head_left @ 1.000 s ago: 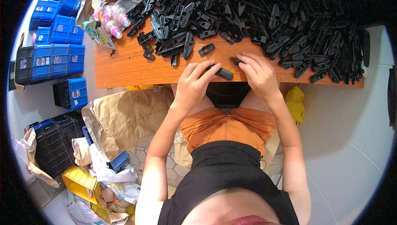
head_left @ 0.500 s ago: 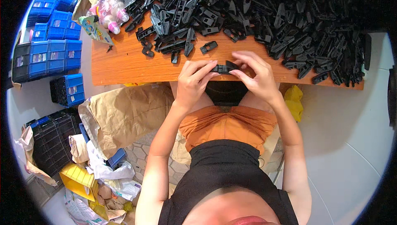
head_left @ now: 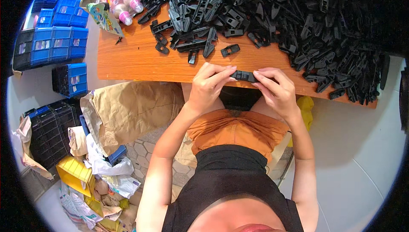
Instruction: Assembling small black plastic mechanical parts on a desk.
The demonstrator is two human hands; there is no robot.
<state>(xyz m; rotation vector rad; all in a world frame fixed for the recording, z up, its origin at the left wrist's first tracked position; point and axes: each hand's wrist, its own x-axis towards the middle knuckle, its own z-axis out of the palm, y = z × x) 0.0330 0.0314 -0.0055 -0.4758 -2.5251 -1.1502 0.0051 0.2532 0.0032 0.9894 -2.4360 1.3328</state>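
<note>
Between my two hands, just over the table's front edge, is a small black plastic part (head_left: 244,76), held level. My left hand (head_left: 209,83) pinches its left end between thumb and fingers. The right end is gripped the same way by my right hand (head_left: 277,86). Just beyond, a loose black plastic piece with a square opening (head_left: 230,50) lies on the wooden table (head_left: 140,66). A large heap of similar black plastic parts (head_left: 294,23) covers the back and right of the table.
Clear plastic bags with pink-capped bottles (head_left: 128,8) lie at the table's back left. Blue crates (head_left: 59,44) are stacked on the left. Brown paper (head_left: 132,108) hangs below the table edge. A yellow bin (head_left: 76,174) and plastic bags (head_left: 106,168) sit on the floor.
My right fingers, raised and spread over the part's right end before, have closed onto that end. The view has turned slightly, shifting the scene.
</note>
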